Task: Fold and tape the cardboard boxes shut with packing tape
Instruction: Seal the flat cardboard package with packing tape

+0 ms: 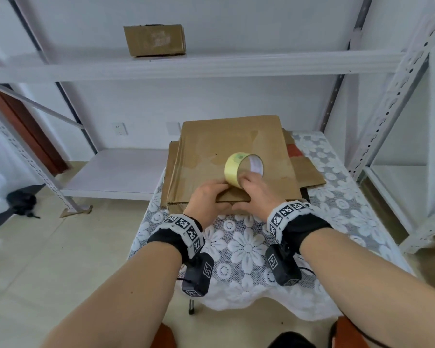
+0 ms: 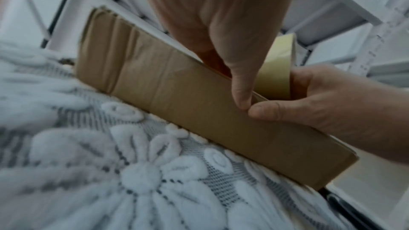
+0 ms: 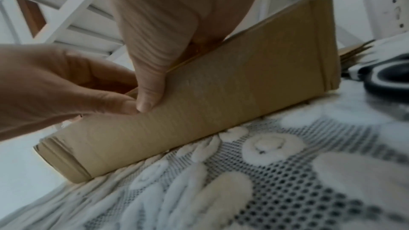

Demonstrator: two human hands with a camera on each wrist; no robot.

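Thumbs of my left hand (image 1: 209, 200) and right hand (image 1: 257, 194) pinch the flattened box's (image 1: 232, 156) near edge, tape roll (image 1: 244, 169) just beyond.

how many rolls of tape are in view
1. The yellow tape roll stands on edge on the top flattened cardboard box of the stack, just beyond both hands. Others may be hidden behind the stack.
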